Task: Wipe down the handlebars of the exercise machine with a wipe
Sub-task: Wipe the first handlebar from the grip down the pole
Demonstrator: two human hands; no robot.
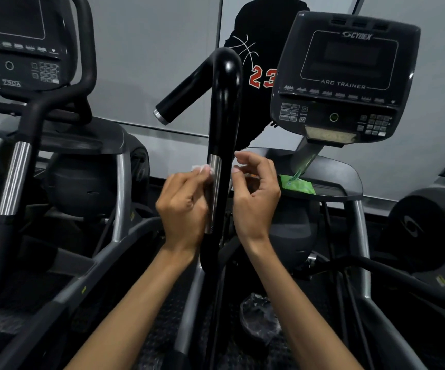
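Note:
A black curved handlebar rises in the middle of the view, with a silver metal strip on its lower part. My left hand pinches a small white wipe and holds it against the left side of the silver strip. Just right of the bar, my right hand hovers with loosely curled fingers, holding nothing and apart from the bar.
A green wipe packet lies on the machine's shelf under the Arc Trainer console. A second machine with its own handlebar and console stands at the left. A crumpled plastic bag lies on the floor below.

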